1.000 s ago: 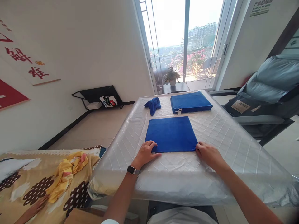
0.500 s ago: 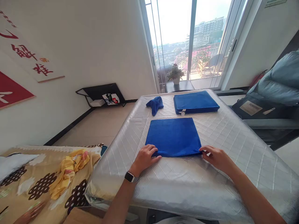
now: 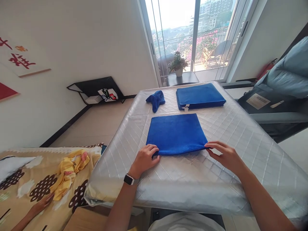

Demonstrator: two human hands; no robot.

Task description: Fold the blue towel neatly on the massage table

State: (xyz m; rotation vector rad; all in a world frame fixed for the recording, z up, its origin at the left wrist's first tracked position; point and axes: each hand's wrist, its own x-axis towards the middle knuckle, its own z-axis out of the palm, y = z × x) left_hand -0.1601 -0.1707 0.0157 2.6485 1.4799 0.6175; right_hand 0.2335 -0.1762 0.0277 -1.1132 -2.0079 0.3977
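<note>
Cloth (image 3: 176, 133), long axis left to right

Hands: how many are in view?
3: left hand and right hand at near corners of the blue cloth; another person's hand by the yellow cloth.

Potted plant (image 3: 178, 62): positioned on chair (image 3: 186, 78), in front of sliding glass door (image 3: 196, 32). Black rack (image 3: 93, 85): located left, with printed bag (image 3: 112, 95). Yellow cloth (image 3: 68, 170): crumpled on patterned bedspread (image 3: 14, 205). Padded armchair (image 3: 288, 75): located right.
</note>
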